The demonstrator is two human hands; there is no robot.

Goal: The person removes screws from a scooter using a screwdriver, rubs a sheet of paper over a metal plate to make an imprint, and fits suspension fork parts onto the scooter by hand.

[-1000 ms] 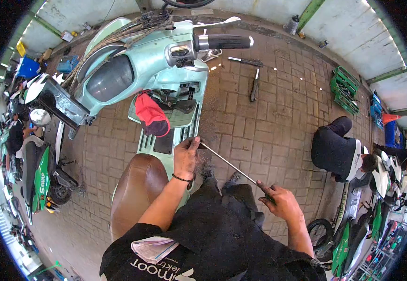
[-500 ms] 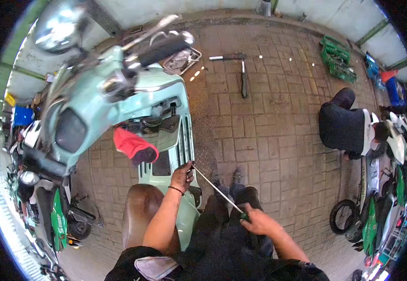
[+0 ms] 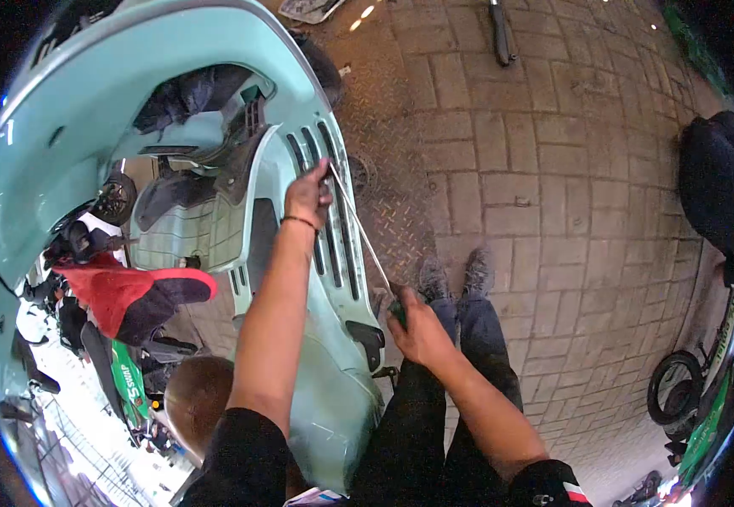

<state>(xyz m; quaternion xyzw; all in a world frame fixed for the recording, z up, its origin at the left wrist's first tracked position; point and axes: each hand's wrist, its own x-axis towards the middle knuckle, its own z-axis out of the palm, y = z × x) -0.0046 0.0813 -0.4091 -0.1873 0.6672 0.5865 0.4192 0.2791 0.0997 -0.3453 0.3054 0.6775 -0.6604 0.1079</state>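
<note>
Screwdriver (image 3: 360,221) slanting over the edge of the scooter's slotted footboard (image 3: 275,173), hands apart along it: right hand (image 3: 422,328) wrapped round the green handle (image 3: 397,313), seemingly for control, left hand (image 3: 308,196) pinching the tip end, probably to steady it!

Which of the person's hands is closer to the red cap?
Left. The left hand is over the slotted footboard, up and right of the red cap in view. The right hand is farther right, gripping the long tool.
</note>
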